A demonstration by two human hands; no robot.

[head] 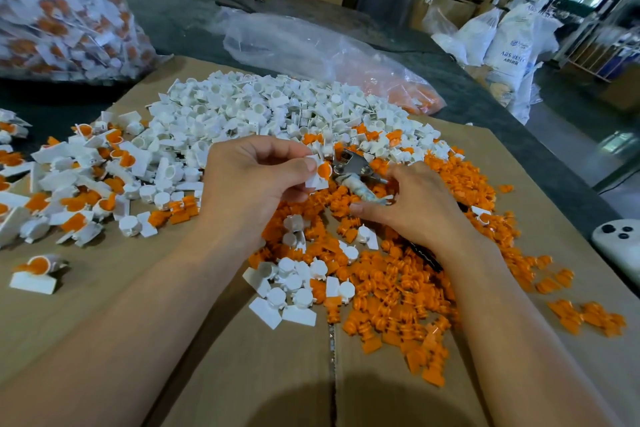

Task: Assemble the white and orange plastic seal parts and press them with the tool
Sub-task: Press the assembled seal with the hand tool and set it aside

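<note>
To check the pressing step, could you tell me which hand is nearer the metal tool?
Right. The right hand curls its fingers round the handle of the metal tool; the left hand, pinching a seal, sits beside its head.

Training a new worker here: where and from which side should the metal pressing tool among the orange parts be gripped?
By its taped handle, from the near right, where the right hand sits. The handle slants toward that hand, while the bare metal head points toward the seal pinched in the left hand and should stay free to press.
</note>
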